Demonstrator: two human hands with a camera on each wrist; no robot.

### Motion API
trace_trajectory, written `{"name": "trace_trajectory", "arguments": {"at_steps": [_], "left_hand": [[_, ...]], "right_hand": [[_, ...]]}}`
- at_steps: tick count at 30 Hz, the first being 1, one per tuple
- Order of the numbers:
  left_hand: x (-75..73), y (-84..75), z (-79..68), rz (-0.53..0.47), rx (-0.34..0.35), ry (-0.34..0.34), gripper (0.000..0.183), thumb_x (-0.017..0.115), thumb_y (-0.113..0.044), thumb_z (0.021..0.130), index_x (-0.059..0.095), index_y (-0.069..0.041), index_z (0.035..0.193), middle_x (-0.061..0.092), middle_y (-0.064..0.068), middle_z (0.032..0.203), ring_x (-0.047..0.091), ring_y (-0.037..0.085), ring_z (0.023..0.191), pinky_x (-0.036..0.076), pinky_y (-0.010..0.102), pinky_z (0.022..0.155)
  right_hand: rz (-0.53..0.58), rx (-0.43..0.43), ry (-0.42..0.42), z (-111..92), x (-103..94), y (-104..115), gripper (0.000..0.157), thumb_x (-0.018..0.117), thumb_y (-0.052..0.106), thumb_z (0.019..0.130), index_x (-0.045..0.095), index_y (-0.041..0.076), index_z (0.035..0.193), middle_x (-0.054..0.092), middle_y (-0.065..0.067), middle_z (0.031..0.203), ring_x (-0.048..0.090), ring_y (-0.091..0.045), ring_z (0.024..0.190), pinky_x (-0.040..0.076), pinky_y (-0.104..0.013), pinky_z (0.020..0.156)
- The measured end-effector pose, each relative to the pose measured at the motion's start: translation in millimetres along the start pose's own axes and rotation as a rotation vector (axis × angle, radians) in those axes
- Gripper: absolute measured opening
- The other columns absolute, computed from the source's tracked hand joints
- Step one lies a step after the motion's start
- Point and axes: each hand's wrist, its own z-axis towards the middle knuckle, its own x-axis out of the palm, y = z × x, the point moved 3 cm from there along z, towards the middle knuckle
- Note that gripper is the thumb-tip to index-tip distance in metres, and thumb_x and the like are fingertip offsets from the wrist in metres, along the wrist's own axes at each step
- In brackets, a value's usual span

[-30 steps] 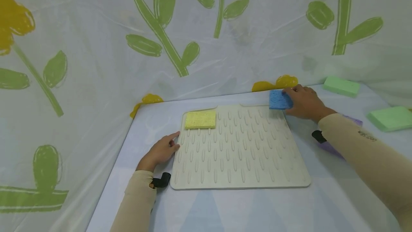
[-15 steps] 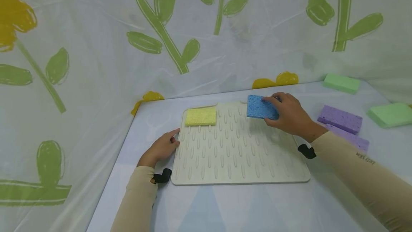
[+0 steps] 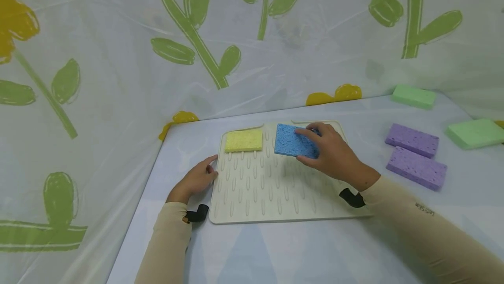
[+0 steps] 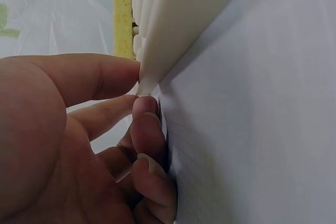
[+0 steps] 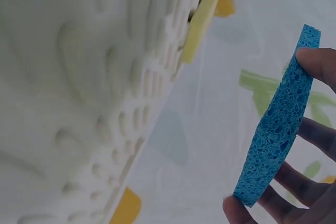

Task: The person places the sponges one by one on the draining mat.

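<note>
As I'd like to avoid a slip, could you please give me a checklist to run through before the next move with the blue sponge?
1. Blue sponge held by the right grip: ok, fingers are on it.
2. Blue sponge lifted off the mat: ok, the right wrist view shows a gap.
3. Blue sponge unbent: not ok, it bows slightly in the right wrist view.
4. Yellow sponge resting on the mat, apart from the blue one: ok.
5. Left grip touching the mat's left edge: ok.
6. Mat directly behind the blue sponge in the head view: cannot tell, hidden.
</note>
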Motion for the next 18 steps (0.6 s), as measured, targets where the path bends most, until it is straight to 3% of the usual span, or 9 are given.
{"name": "trace_trajectory", "arguments": {"at_steps": [10,18], "left_hand": [[-1.0,1.7,0.5,-0.01,-0.015,0.003,0.062,0.052,-0.021,0.101,0.03,-0.016,0.158,0.055,0.01,0.113,0.052,0.021,0.09,0.042,0.032,0.075],[-3.0,1.3,0.9,-0.033,-0.017,0.015,0.063,0.05,-0.019,0.098,0.032,-0.017,0.157,0.055,0.01,0.115,0.052,0.02,0.09,0.042,0.031,0.074]], "right_hand": [[0.013,-0.061,0.017,1.4,14.5,26.4,0.064,0.079,0.044,0.083,0.06,0.019,0.139,0.054,-0.015,0.134,0.053,-0.032,0.12,0.051,-0.048,0.095],[0.022,-0.046,0.021,3.6,18.9,40.2,0.062,0.077,0.049,0.083,0.062,0.02,0.137,0.056,-0.012,0.128,0.055,-0.029,0.113,0.053,-0.044,0.09]]}}
